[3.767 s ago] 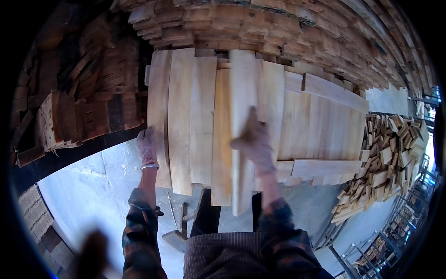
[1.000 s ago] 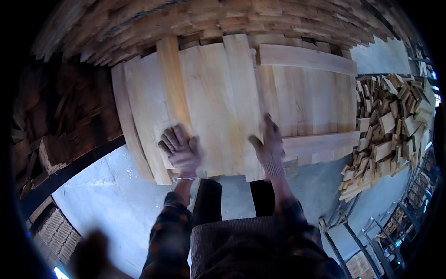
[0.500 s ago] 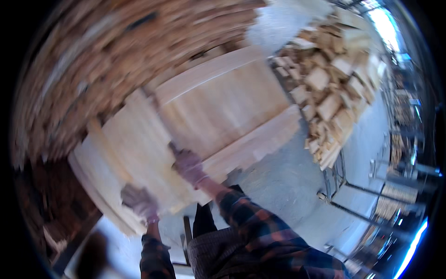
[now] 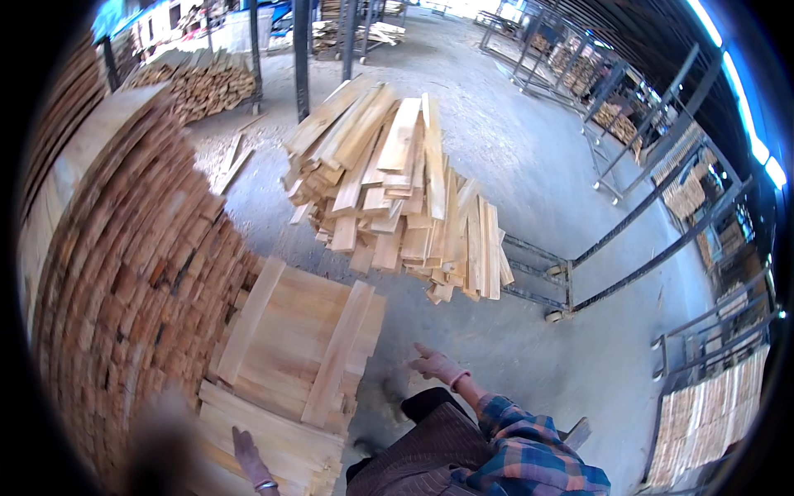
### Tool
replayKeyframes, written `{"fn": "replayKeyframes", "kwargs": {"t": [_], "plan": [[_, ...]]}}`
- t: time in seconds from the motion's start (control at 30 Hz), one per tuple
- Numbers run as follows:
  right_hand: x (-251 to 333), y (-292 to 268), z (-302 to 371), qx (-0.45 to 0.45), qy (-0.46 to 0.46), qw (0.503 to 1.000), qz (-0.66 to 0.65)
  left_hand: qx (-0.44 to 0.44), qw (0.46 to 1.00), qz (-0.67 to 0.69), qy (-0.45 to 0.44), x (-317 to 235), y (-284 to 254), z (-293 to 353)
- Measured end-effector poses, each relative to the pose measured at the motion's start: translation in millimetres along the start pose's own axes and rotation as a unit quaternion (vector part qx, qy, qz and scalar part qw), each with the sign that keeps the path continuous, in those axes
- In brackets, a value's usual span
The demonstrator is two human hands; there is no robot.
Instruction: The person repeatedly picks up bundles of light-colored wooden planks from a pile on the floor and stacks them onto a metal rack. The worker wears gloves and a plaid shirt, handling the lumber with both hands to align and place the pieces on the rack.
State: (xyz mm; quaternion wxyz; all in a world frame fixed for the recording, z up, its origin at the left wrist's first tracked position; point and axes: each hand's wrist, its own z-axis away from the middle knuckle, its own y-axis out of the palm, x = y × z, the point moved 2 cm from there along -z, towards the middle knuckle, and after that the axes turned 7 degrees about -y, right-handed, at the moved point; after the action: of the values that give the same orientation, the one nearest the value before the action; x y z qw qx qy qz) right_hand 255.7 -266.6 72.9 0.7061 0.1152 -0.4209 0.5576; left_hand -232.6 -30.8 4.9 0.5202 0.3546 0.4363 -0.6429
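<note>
My left hand (image 4: 250,456), in a pinkish glove, lies with fingers stretched on or just over pale boards at the near end of a board stack (image 4: 289,331). Two long narrow boards (image 4: 340,354) lie across the wider planks there. My right hand (image 4: 438,365), gloved too, hangs over the grey floor to the right of the stack. Its fingers reach out to the left and no object shows in them. A heap of loose pale boards (image 4: 393,194) lies farther off, beyond both hands.
A tall wall of stacked brown boards (image 4: 141,289) rises at my left. Wheeled metal frames (image 4: 571,289) stand on the right, one carrying pale slats (image 4: 707,417). Dark posts (image 4: 301,62) stand beyond the heap. A dark blur covers the lower left.
My view has swung round, bringing the loose heap ahead of me. My right hand has come off the boards to the floor side; my left stays by the boards.
</note>
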Motion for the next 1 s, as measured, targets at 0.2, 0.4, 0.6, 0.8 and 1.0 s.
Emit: {"fn": "replayKeyframes", "kwargs": {"t": [0.2,0.4,0.6,0.8,1.0], "plan": [[-33.3,-123.8,-75.4,-0.146,-0.096,0.976,0.131,0.17,0.983,0.009,-0.067,-134.9,236.6,-19.5],[76.3,-292.8,-233.0,-0.351,-0.318,0.865,0.167,0.253,0.963,0.058,0.07,-234.2,506.4,-38.5],[159.5,-338.1,-307.9,-0.284,-0.149,0.945,0.066,0.04,0.995,-0.061,0.063,-270.7,655.3,-29.7],[220.6,-353.9,-247.1,-0.185,-0.221,0.957,0.033,0.053,0.998,0.016,0.017,-278.4,637.4,-51.7],[199.5,-293.4,-299.1,-0.253,-0.275,0.925,0.063,0.113,0.993,-0.019,-0.015,-302.4,675.1,-42.8]]}}
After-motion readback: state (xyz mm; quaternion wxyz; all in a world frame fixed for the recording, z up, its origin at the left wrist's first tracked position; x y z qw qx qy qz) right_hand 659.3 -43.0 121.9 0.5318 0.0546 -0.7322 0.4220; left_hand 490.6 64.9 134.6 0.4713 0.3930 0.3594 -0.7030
